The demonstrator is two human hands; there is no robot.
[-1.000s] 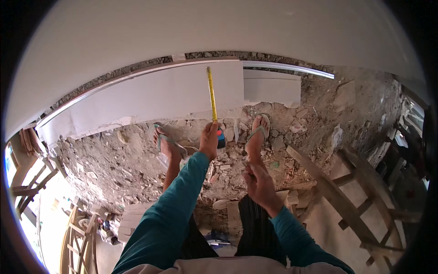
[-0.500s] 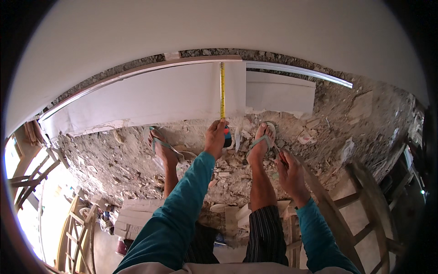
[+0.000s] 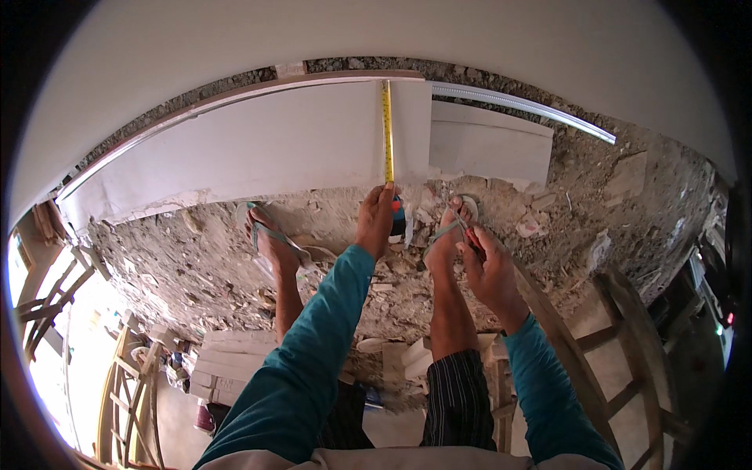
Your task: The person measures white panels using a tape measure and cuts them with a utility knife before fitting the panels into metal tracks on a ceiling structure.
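My left hand [image 3: 377, 217] grips a tape measure [image 3: 398, 218] with a dark blue-and-red case at the near edge of a long white board [image 3: 258, 145]. Its yellow blade [image 3: 387, 125] runs straight across the board to the far edge, close to the board's right end. Over my right foot, my right hand [image 3: 493, 270] is closed around a slim tool with a red handle [image 3: 472, 236]. A thin tip points away from me; the exact kind of tool is not clear.
Beyond the board lie a wooden strip [image 3: 352, 77] and a shiny metal channel [image 3: 533, 105]. A shorter white offcut [image 3: 489, 145] adjoins its right end. Rubble [image 3: 188, 274] covers the ground around my sandalled feet. Wooden ladder-like frames [image 3: 627, 345] stand at right and left.
The board and tape sit higher in view now. My right hand has moved up and slightly left, bringing the red-handled tool nearer the board. My left hand still holds the tape measure.
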